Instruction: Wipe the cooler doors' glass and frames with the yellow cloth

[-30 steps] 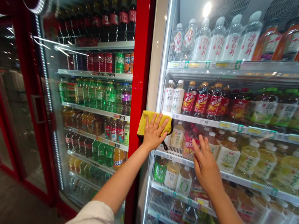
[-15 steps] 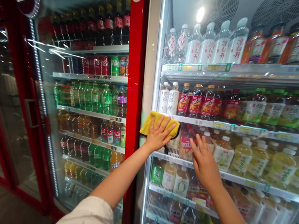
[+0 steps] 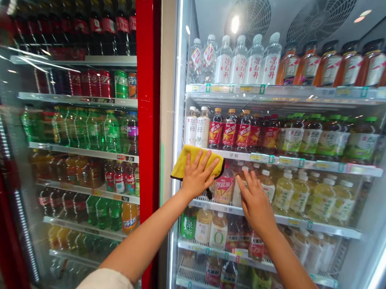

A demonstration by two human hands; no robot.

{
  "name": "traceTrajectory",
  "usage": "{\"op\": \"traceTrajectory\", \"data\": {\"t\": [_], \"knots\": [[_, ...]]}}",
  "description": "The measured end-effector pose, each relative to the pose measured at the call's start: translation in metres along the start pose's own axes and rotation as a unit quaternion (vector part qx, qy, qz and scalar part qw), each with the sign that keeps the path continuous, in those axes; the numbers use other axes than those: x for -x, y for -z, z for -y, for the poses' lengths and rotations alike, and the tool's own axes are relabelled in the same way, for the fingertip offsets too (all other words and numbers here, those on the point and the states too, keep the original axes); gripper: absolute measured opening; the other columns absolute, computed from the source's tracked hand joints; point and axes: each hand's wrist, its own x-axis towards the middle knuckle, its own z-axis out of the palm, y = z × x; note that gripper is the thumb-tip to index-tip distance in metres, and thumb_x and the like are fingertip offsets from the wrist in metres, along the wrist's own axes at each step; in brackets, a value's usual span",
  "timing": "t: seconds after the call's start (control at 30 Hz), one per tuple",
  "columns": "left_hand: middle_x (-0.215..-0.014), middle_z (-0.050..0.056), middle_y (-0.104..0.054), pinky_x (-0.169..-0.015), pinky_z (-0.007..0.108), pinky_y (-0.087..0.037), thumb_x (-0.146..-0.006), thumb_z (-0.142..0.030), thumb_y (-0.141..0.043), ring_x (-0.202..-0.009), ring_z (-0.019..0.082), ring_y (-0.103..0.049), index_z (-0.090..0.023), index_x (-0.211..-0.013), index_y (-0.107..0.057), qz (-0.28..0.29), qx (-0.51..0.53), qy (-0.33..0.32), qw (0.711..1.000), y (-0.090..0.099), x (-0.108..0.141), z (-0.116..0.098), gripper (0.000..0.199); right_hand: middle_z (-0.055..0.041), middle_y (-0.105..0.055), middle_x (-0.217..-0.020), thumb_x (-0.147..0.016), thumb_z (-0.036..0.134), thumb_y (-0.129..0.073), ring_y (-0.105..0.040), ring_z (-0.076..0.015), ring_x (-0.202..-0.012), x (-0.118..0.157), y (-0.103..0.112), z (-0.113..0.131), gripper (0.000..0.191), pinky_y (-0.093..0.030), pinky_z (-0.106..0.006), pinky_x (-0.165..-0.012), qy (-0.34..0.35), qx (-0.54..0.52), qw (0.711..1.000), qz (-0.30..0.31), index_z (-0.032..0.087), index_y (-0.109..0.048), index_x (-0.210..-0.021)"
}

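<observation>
A yellow cloth point(image 3: 179, 166) with a dark edge lies flat against the glass door point(image 3: 214, 17) of the right-hand drinks fridge, near the door's left side. My left hand point(image 3: 198, 172) presses on the cloth with its fingers spread. To the right of it, my right hand point(image 3: 254, 200) is raised by the same glass with its fingers stretched out and nothing held; whether the fingertips touch the glass I cannot tell. Behind the glass, between my hands, stands a red-labelled tea bottle point(image 3: 223, 188).
Shelves behind the glass hold clear water bottles point(image 3: 239, 63), red-labelled tea bottles point(image 3: 245, 129) and green-labelled bottles point(image 3: 292, 136). Left of a red frame post point(image 3: 149, 130) is another fridge with cola bottles point(image 3: 107, 28), cans point(image 3: 120, 84) and green bottles point(image 3: 112, 130).
The view has swung right, so both fridges sit further left in the picture. My left hand stays spread on the cloth near the door's left edge; my right hand stays raised beside it.
</observation>
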Motion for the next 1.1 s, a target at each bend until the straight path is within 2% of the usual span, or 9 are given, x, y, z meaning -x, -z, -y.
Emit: {"op": "traceTrajectory", "data": {"t": [0.1,0.2,0.37,0.47,0.63,0.73,0.93,1.0,1.1], "knots": [[-0.160,0.002,-0.045,-0.128,0.055,0.005,-0.096,-0.045,-0.057,-0.156,0.026,-0.026,-0.037,-0.156,-0.038,0.008,0.009,-0.087,0.996,0.002,0.029,0.007,0.064,-0.0080,-0.017,-0.171,-0.091,-0.002,-0.044,-0.013,-0.0313,-0.158,0.009,0.007,-0.013,0.093,-0.039,-0.062,-0.119,0.001,0.020,1.000,0.008,0.034,0.001,-0.164],[-0.163,0.004,-0.039,-0.126,0.060,0.006,-0.096,-0.041,-0.057,-0.156,0.029,-0.025,-0.038,-0.157,-0.036,0.007,0.006,0.024,1.000,0.003,0.020,0.011,0.064,-0.0100,-0.020,-0.170,-0.090,-0.002,-0.044,-0.013,-0.0316,-0.158,0.013,0.016,-0.028,0.091,-0.038,-0.062,-0.119,-0.004,0.032,0.999,0.011,0.032,-0.004,-0.165],[-0.170,0.006,-0.020,-0.124,0.067,0.007,-0.098,-0.037,-0.054,-0.159,0.033,-0.011,-0.035,-0.161,-0.027,-0.058,0.010,0.194,0.979,-0.009,-0.050,-0.026,0.068,-0.0116,-0.025,-0.169,-0.091,0.000,-0.043,-0.016,-0.0295,-0.157,0.016,0.021,-0.041,0.083,-0.036,-0.059,-0.121,-0.017,0.022,1.000,0.007,0.028,-0.016,-0.164],[-0.170,0.005,-0.022,-0.125,0.064,0.008,-0.097,-0.038,-0.056,-0.159,0.031,-0.010,-0.035,-0.160,-0.027,-0.048,0.009,0.123,0.991,-0.016,-0.059,-0.050,0.070,-0.0130,-0.028,-0.168,-0.091,-0.001,-0.043,-0.015,-0.0291,-0.158,0.022,0.022,-0.046,0.080,-0.036,-0.059,-0.121,-0.009,0.017,1.000,0.015,0.025,-0.021,-0.163],[-0.162,0.002,-0.041,-0.128,0.058,0.006,-0.095,-0.043,-0.059,-0.158,0.026,-0.020,-0.037,-0.158,-0.034,0.008,0.016,-0.092,0.996,-0.011,-0.012,-0.048,0.068,-0.0100,-0.031,-0.167,-0.091,-0.001,-0.042,-0.017,-0.0277,-0.158,0.037,0.030,-0.062,0.079,-0.036,-0.059,-0.121,-0.008,0.021,0.999,0.038,0.026,-0.025,-0.162],[-0.162,0.003,-0.041,-0.128,0.057,0.007,-0.095,-0.041,-0.059,-0.157,0.026,-0.022,-0.037,-0.156,-0.037,0.015,0.014,-0.038,0.999,-0.007,-0.009,-0.045,0.065,-0.0094,-0.031,-0.167,-0.090,-0.001,-0.043,-0.017,-0.0277,-0.158,0.039,0.036,-0.073,0.079,-0.037,-0.058,-0.121,-0.010,0.016,0.999,0.032,0.026,-0.025,-0.162],[-0.171,0.006,-0.018,-0.124,0.066,0.008,-0.099,-0.038,-0.049,-0.159,0.033,-0.010,-0.034,-0.161,-0.027,-0.044,0.041,0.198,0.978,-0.017,-0.096,-0.086,0.066,-0.0105,-0.028,-0.168,-0.092,0.001,-0.042,-0.019,-0.0290,-0.157,0.038,0.043,-0.085,0.079,-0.040,-0.059,-0.119,-0.021,-0.010,1.000,0.014,0.029,-0.022,-0.163],[-0.170,0.006,-0.019,-0.124,0.066,0.008,-0.099,-0.039,-0.050,-0.159,0.033,-0.010,-0.033,-0.161,-0.027,-0.045,0.038,0.169,0.984,-0.021,-0.106,-0.103,0.067,-0.0102,-0.028,-0.168,-0.092,0.001,-0.041,-0.019,-0.0289,-0.157,0.041,0.046,-0.088,0.080,-0.040,-0.060,-0.119,-0.021,-0.012,1.000,0.018,0.030,-0.021,-0.163],[-0.166,0.005,-0.032,-0.127,0.060,0.007,-0.098,-0.040,-0.052,-0.158,0.029,-0.018,-0.035,-0.158,-0.034,-0.025,0.031,0.014,0.999,-0.023,-0.084,-0.113,0.064,-0.0097,-0.030,-0.168,-0.092,0.000,-0.041,-0.020,-0.0286,-0.157,0.049,0.050,-0.096,0.078,-0.040,-0.060,-0.119,-0.024,-0.002,0.999,0.025,0.029,-0.023,-0.163]]}}
